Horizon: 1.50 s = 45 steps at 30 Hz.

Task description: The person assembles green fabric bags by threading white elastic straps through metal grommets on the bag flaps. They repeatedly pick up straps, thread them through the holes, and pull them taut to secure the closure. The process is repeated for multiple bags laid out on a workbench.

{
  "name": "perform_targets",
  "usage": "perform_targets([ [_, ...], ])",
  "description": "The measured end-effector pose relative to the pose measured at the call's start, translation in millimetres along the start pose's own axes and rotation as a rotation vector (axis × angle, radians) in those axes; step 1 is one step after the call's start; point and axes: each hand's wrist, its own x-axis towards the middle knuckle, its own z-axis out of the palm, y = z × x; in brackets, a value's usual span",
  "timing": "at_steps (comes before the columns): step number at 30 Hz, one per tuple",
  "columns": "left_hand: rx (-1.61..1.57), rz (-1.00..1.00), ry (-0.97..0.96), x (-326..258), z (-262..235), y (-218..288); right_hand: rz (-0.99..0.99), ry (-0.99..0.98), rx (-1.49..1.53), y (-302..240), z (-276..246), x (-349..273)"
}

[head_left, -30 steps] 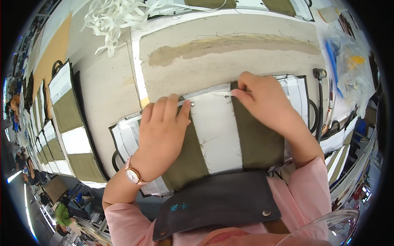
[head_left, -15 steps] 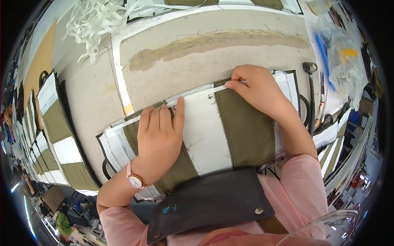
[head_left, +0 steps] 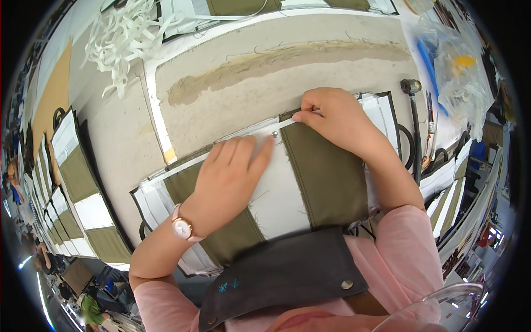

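A sewn bag panel (head_left: 329,177), olive and white with black edging and black loop handles, lies in front of me. A narrow white strip (head_left: 193,161) runs along its far edge. My left hand (head_left: 229,174) lies palm down on the panel, fingers stretched out over the strip near the middle. Its index fingertip is beside a round metal snap (head_left: 275,134) on the white part. Farther right, my right hand (head_left: 334,122) pinches the strip between thumb and bent index finger, at the olive section's far edge.
A heap of white tape (head_left: 124,47) lies at the far left. On the right are a hammer (head_left: 412,110), a thin pointed tool (head_left: 430,119) and a clear plastic bag (head_left: 462,77). More olive-and-white panels (head_left: 83,171) stand to the left; another piece (head_left: 243,6) lies at the back.
My left hand has slid right along the far edge, its index finger now reaching the metal snap. My right hand keeps its pinch on the strip. The whole view has shifted slightly.
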Motion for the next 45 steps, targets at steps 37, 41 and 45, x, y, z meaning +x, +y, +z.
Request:
perform_targets([
  [37,0.127,0.002,-0.036,23.1,8.0,1.2,-0.026,0.018,-0.049,2.0,3.5,0.6],
  [41,0.166,0.047,0.103,24.9,20.9,15.4,-0.034,0.107,-0.225,-4.3,3.2,-7.5],
  [45,0.133,0.01,0.083,21.0,22.5,18.2,0.024,0.087,-0.226,3.7,-23.0,-23.4],
])
